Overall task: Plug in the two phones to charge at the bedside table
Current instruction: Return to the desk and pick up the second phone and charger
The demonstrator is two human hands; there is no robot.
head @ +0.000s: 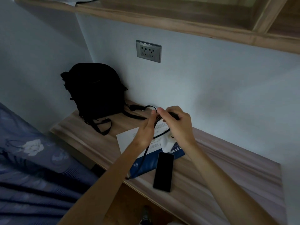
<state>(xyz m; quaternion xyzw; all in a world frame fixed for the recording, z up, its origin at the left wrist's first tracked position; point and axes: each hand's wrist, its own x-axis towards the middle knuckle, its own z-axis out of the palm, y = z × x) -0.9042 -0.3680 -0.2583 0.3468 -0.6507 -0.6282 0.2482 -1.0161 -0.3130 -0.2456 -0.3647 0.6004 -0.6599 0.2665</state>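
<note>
A black phone (163,171) lies screen up near the front edge of the wooden bedside table (227,168). Above the table my right hand (177,125) grips a coiled black charging cable (159,124). My left hand (146,129) holds the same coil from the left side, fingers straight along it. One end of the cable (142,161) hangs down to the table's front edge. A white charger plug (168,140) dangles below my right hand. A grey double wall socket (148,51) sits on the wall above. Only one phone is visible.
A black backpack (95,90) stands against the wall at the table's left end, straps trailing on the wood. A white and blue paper leaflet (129,140) lies under my hands. A blue floral bedspread (32,159) fills the left. A wooden shelf (162,15) runs overhead.
</note>
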